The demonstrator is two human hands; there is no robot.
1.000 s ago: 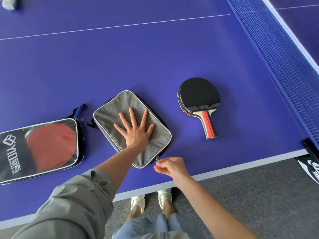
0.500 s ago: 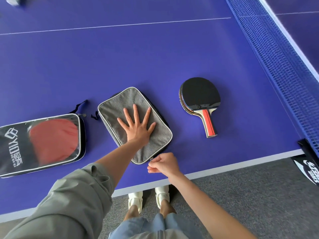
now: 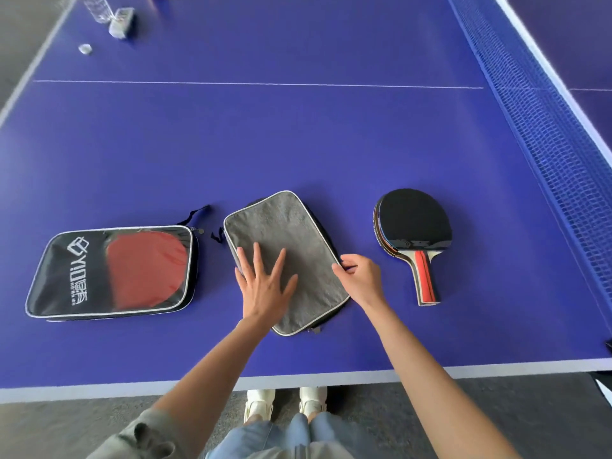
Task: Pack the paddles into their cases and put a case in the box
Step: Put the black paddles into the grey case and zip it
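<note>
A grey paddle case [image 3: 291, 233] lies grey side up in the middle of the blue table. My left hand [image 3: 265, 286] presses flat on its near left part, fingers spread. My right hand [image 3: 362, 279] pinches the case's right edge, where the zipper runs. To the right lies a loose paddle [image 3: 412, 226] with black rubber up and a red-striped handle pointing toward me. On the left lies a black case [image 3: 112, 273] with a clear window showing a red paddle inside.
The blue net [image 3: 546, 134] runs along the right side. The table's white near edge [image 3: 298, 379] lies just below the cases. A small white ball [image 3: 85, 49] and a bottle with a small box [image 3: 121, 23] stand at the far left corner. No packing box is in view.
My right hand moved from the case's near corner up along its right edge. The view has shifted, so the far left corner of the table shows.
</note>
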